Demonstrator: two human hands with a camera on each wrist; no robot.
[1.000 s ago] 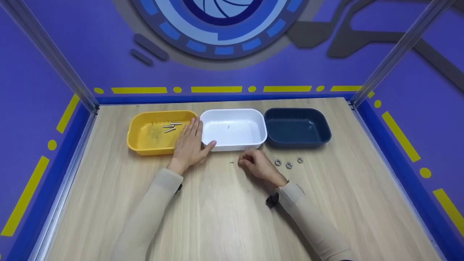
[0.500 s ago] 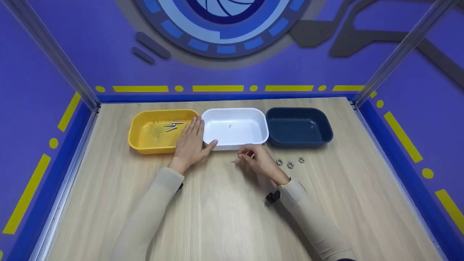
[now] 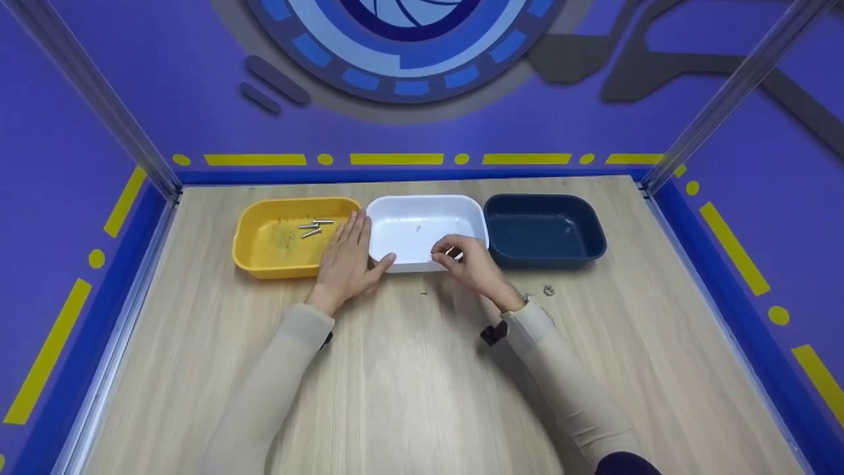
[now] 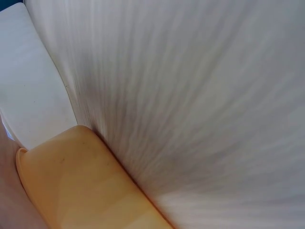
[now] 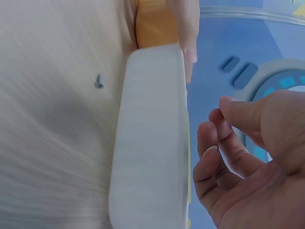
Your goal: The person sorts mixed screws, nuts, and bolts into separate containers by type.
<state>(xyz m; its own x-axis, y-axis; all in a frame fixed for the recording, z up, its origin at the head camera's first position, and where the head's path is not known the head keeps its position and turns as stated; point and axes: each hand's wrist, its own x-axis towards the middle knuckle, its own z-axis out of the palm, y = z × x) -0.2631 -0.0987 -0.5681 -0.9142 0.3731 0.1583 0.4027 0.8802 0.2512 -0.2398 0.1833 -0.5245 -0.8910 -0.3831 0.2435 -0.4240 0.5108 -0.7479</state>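
Note:
My left hand lies with straight fingers across the adjoining rims of the yellow tray and the white tray. Over the front right part of the white tray is my right hand, thumb and index fingertips pinched together. Whatever is between those tips is too small or hidden to make out. A tiny dark piece lies inside the white tray. On the table before it is a small screw, seen more clearly in the right wrist view. Several larger silver screws lie in the yellow tray.
A dark blue tray stands right of the white one. One hex nut shows in front of it, with another mostly behind the right wrist. Blue printed panels wall the wooden table at the back and sides.
My right hand has risen from the table and moved forward over the white tray's front edge, fingertips still pinched. Its wrist now covers nuts that showed before. The left hand has stayed put.

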